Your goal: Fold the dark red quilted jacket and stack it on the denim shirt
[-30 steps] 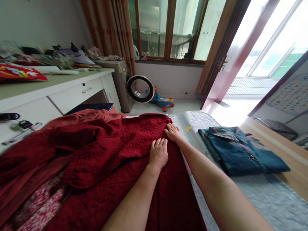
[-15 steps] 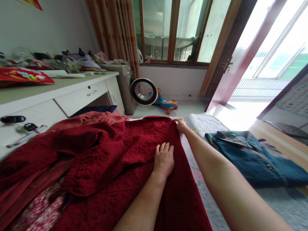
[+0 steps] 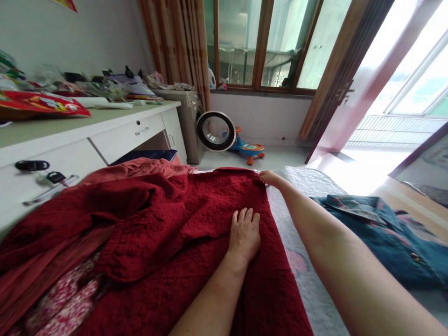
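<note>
A dark red quilted jacket [image 3: 206, 205] lies spread over the bed, one gathered-cuff sleeve folded across toward the left. My left hand [image 3: 245, 233] rests flat on the jacket with its fingers slightly apart. At the far right corner of the jacket, my right hand [image 3: 269, 178] is closed on the edge of the cloth; its fingertips are partly hidden. Beneath and beyond the jacket on the left are lighter red clothes [image 3: 140, 168] and a red-and-white patterned cloth [image 3: 70, 303].
A folded denim garment [image 3: 388, 238] lies on the pale quilted bed cover [image 3: 304, 179] to the right. Along the left stands a cluttered white desk [image 3: 126, 128] with keys hanging from a drawer. Past it is a washing machine with its round door [image 3: 216, 131] open, beside a blue ride-on toy [image 3: 248, 148].
The whole view has shifted slightly, so everything sits further right. Both hands keep nearly the same places on the jacket, which lies as before.
</note>
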`<move>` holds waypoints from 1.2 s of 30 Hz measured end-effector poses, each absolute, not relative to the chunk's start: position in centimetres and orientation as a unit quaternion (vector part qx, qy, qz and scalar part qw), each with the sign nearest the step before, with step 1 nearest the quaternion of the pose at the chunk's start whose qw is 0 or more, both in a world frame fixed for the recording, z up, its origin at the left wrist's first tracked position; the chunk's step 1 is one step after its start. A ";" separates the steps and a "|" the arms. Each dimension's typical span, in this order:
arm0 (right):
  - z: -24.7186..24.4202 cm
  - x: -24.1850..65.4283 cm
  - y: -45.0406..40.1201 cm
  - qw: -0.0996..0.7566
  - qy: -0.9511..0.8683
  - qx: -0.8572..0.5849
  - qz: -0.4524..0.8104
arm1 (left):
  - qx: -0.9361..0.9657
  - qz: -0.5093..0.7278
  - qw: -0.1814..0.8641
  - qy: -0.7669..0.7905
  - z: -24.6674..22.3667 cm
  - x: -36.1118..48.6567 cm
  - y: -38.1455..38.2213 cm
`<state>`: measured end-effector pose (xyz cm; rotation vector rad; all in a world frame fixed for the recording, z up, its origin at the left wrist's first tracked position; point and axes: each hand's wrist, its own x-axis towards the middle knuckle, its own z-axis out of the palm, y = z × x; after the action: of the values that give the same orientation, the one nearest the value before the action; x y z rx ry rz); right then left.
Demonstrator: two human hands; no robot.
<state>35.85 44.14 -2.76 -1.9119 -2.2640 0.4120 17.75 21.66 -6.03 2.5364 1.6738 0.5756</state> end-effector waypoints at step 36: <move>-6.1 31.6 37.3 0.073 -0.700 -0.708 0.059 | 0.809 0.182 0.005 0.558 -6.1 18.0 21.4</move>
<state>31.60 37.30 -6.12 -2.1252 -2.1038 0.1778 18.03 21.38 -6.07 2.5340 1.7484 0.5712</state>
